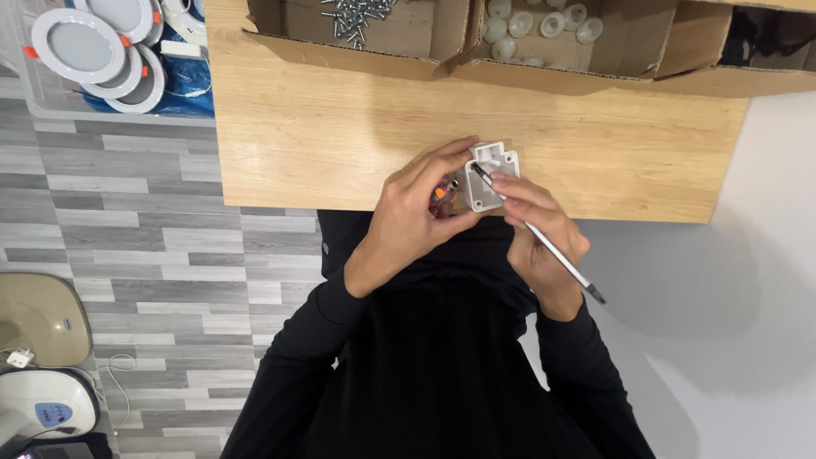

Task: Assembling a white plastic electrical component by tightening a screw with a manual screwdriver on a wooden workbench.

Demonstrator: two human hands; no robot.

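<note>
Presently, at frame centre, the left hand [416,217] is clamped around a small white plastic housing [490,176], thumb and fingers closed on its edges, holding it just above the near edge of the wooden table [340,144]; something small with an orange tip [439,194] shows in the same grip, its nature unclear. The right hand [540,234] is closed pen-fashion on a thin screwdriver [544,242], whose tip rests in the upper part of the housing while the handle runs down-right past the wrist; whether the tip is seated in a screw cannot be told. At the top of the frame stand two open cardboard boxes: the left box [280,38] holds loose screws [353,15], the right box [646,72] holds white round caps [535,25]. At upper left, a clear bin [34,106] on the floor holds round white light panels [81,47]; at lower left, a beige and a white appliance are partly in view. Risks, as judged: the housing is held in the air rather than braced on the table, so pressure from the tool could tilt it in the fingers; a slipped tip could mar the plastic or jab the left fingers close beside it; a loosened small part could fall past the table edge onto the dark clothing or the floor.
</note>
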